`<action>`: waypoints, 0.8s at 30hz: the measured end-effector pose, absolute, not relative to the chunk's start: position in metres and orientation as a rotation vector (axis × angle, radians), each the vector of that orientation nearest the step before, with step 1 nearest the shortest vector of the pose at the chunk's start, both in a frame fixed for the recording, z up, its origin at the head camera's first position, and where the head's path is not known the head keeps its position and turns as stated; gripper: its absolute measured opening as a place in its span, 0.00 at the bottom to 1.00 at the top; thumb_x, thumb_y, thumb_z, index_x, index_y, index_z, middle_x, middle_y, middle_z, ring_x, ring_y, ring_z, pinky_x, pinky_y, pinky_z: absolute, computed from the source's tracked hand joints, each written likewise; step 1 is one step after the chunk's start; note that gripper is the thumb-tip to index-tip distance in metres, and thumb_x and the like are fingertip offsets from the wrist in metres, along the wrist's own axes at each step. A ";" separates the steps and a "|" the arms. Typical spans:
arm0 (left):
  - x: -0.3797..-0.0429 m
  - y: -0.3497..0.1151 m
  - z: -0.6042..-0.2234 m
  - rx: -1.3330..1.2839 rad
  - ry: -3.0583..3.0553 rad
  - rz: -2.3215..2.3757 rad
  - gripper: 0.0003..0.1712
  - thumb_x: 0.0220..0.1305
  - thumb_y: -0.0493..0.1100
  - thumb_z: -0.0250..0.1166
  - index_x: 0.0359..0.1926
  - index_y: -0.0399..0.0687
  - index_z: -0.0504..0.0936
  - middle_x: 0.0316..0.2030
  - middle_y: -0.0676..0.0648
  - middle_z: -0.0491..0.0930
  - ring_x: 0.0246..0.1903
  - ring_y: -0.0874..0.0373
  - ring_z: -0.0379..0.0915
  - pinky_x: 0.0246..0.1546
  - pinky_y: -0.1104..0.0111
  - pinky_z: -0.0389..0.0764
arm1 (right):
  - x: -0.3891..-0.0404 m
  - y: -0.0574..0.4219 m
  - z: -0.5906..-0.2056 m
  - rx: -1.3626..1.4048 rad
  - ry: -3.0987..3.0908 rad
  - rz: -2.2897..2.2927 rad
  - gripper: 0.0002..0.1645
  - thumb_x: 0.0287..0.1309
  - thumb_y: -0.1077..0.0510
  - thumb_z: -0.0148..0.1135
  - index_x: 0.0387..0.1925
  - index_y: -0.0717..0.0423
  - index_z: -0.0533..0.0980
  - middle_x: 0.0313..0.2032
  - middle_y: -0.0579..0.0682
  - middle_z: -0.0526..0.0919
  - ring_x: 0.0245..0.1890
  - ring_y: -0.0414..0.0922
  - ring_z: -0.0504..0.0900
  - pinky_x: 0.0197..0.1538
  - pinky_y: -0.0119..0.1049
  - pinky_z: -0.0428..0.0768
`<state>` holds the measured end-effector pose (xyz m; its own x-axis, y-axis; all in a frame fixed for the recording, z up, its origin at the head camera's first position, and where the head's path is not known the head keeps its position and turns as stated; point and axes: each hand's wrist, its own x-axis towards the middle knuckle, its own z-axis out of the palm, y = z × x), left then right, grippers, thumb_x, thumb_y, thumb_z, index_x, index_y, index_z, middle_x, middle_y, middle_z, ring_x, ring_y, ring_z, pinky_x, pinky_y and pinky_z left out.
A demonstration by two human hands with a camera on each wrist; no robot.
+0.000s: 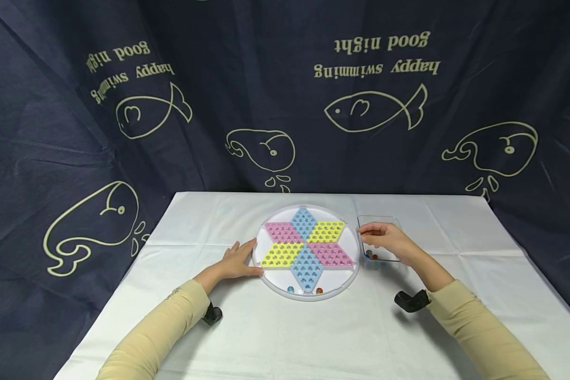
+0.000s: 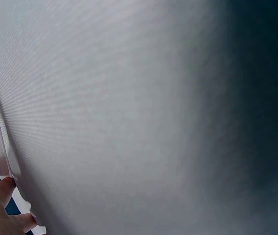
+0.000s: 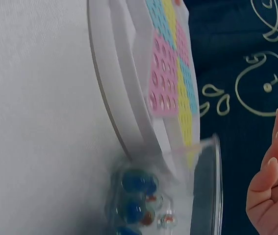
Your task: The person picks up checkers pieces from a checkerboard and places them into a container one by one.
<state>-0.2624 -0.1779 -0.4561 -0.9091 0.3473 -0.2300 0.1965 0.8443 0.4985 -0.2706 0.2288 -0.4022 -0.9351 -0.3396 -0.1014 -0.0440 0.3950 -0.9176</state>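
Observation:
A round white Chinese checkers board [image 1: 276, 286] with a pink, yellow and blue star lies on the table. Against its left rim rests my left hand [image 1: 235, 263], fingers spread and thumb at the edge. My right hand [image 1: 385, 238] is over a clear plastic box [image 1: 380, 258] just right of the board, its fingers gently bent. In the right wrist view, glass marbles [image 3: 133, 209], blue and reddish, lie in the box, and no marble shows at the visible fingers [image 3: 265, 178]. A blue marble [image 1: 291, 289] and an orange marble [image 1: 319, 291] sit inside the board's near rim.
A white cloth [image 1: 285, 338] covers the table. Behind it hangs a dark blue curtain [image 1: 285, 79] printed with fish, whales and upside-down lettering. A black wrist device [image 1: 410, 301] sticks out under the right sleeve, another [image 1: 212, 314] under the left.

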 end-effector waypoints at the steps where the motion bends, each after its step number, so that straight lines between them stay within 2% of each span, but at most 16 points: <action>1: -0.262 -0.178 -0.456 0.412 2.710 0.687 0.59 0.49 0.64 0.65 0.71 0.43 0.45 0.70 0.41 0.47 0.67 0.33 0.31 0.65 0.42 0.33 | -0.270 0.226 -0.403 -0.342 2.377 -1.550 0.31 0.57 0.53 0.61 0.54 0.72 0.68 0.39 0.48 0.80 0.38 0.43 0.76 0.42 0.42 0.76; 5: -0.262 -0.177 -0.456 0.416 2.713 0.692 0.59 0.49 0.64 0.65 0.71 0.42 0.45 0.70 0.40 0.47 0.67 0.33 0.31 0.65 0.42 0.33 | -0.265 0.215 -0.404 -0.375 2.374 -1.507 0.29 0.55 0.53 0.62 0.51 0.72 0.69 0.36 0.45 0.79 0.35 0.42 0.75 0.36 0.39 0.76; 12: -0.262 -0.177 -0.456 0.412 2.714 0.692 0.58 0.49 0.63 0.65 0.71 0.43 0.45 0.70 0.41 0.47 0.67 0.33 0.31 0.65 0.42 0.34 | -0.259 0.197 -0.409 -0.471 2.335 -1.482 0.25 0.55 0.57 0.62 0.48 0.73 0.71 0.34 0.47 0.79 0.35 0.37 0.75 0.42 0.37 0.77; 19: -0.261 -0.177 -0.456 0.410 2.717 0.684 0.59 0.49 0.64 0.65 0.71 0.42 0.45 0.70 0.40 0.47 0.67 0.32 0.32 0.65 0.42 0.34 | -0.256 0.182 -0.421 -0.544 2.289 -1.472 0.22 0.53 0.60 0.63 0.45 0.74 0.73 0.30 0.45 0.79 0.31 0.35 0.75 0.36 0.27 0.76; 24: -0.261 -0.178 -0.456 0.414 2.718 0.691 0.59 0.49 0.63 0.66 0.71 0.42 0.45 0.70 0.40 0.48 0.67 0.32 0.32 0.65 0.41 0.34 | -0.252 0.172 -0.430 -0.640 2.261 -1.428 0.19 0.53 0.62 0.62 0.43 0.74 0.74 0.31 0.51 0.80 0.32 0.35 0.75 0.36 0.25 0.75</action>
<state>-0.2613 -0.1777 -0.4555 -0.9116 0.3473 -0.2200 0.2000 0.8421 0.5008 -0.2520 0.1719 -0.4304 -0.8202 -0.5662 -0.0813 -0.1698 0.3767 -0.9106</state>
